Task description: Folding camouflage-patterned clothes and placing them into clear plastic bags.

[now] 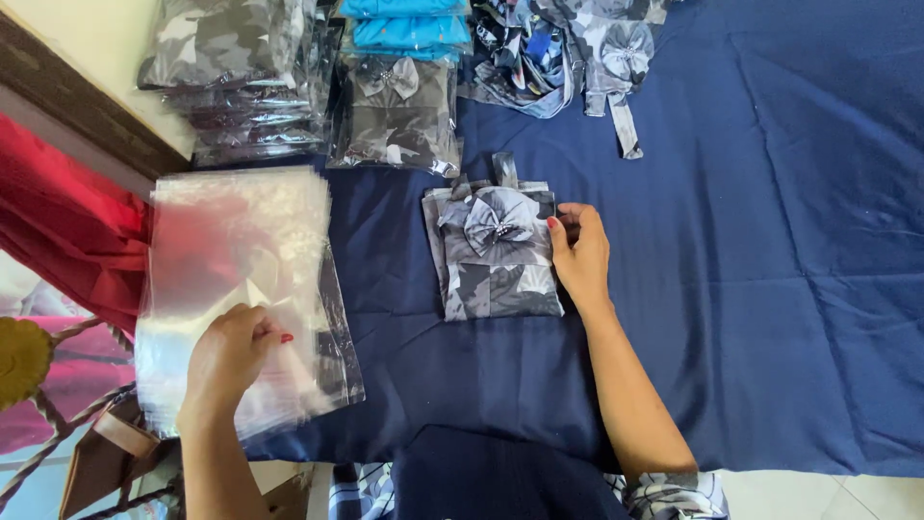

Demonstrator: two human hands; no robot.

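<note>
1. The navy blue cloth (pixel 770 289) is spread flat over the whole work surface, so I have one smooth, dark ground on which the grey pieces show plainly and slide easily.

2. The stack of clear plastic bags (pixel 241 279) lies at my left, overhanging the cloth's left edge, close enough that I can reach a bag without leaning.

3. Packed grey camouflage garments (pixel 241 77) are piled at the far left corner, with another bagged piece carrying a bow (pixel 397 111) just beside them and blue folded items (pixel 409 29) behind it. They sit well apart from my working spot, out of the way of my arms.

4. Loose, unfolded grey printed pieces (pixel 577 48) lie at the far edge, beyond the item I am handling, within reach but not crowding it.

5. The folded grey camouflage garment (pixel 496 255) sits in the middle of the cloth directly in front of me, bow side up, squared into a neat rectangle about the size of a bag.

6. My right hand (pixel 580 260) rests against the garment's right edge, fingers curled round that edge and thumb on top, holding the fold from springing apart.

7. My left hand (pixel 231 351) lies on the near part of the bag stack, fingers bent and pinching at the top sheet, seemingly to part one bag from the rest.

8. The garment's fabric bow (pixel 500 223) faces upward with a small stud at its centre, so the decorated side shows.
</note>
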